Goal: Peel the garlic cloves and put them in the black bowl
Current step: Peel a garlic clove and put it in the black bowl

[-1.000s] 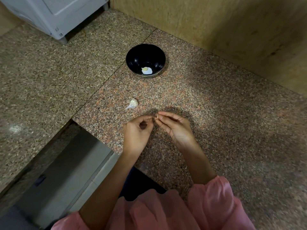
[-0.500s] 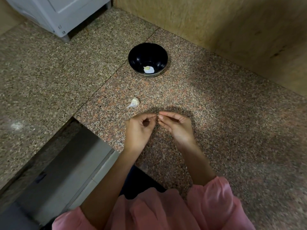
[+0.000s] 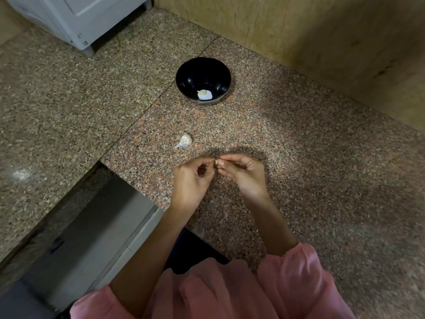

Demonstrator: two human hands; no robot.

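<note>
A small pale garlic clove (image 3: 216,162) is pinched between the fingertips of my left hand (image 3: 192,180) and my right hand (image 3: 242,174), held just above the granite counter (image 3: 299,157). Most of the clove is hidden by my fingers. The black bowl (image 3: 184,77) stands farther back on the counter with one peeled clove (image 3: 203,94) inside. An unpeeled white garlic piece (image 3: 185,140) lies on the counter between the bowl and my left hand.
A wooden wall panel (image 3: 322,31) runs along the back right. A white appliance (image 3: 76,17) stands at the back left. The counter's inner edge drops off at the lower left, near my left forearm.
My hands stay together on the clove with only small finger shifts. The view has moved slightly, and the bowl and the loose garlic piece lie as before.
</note>
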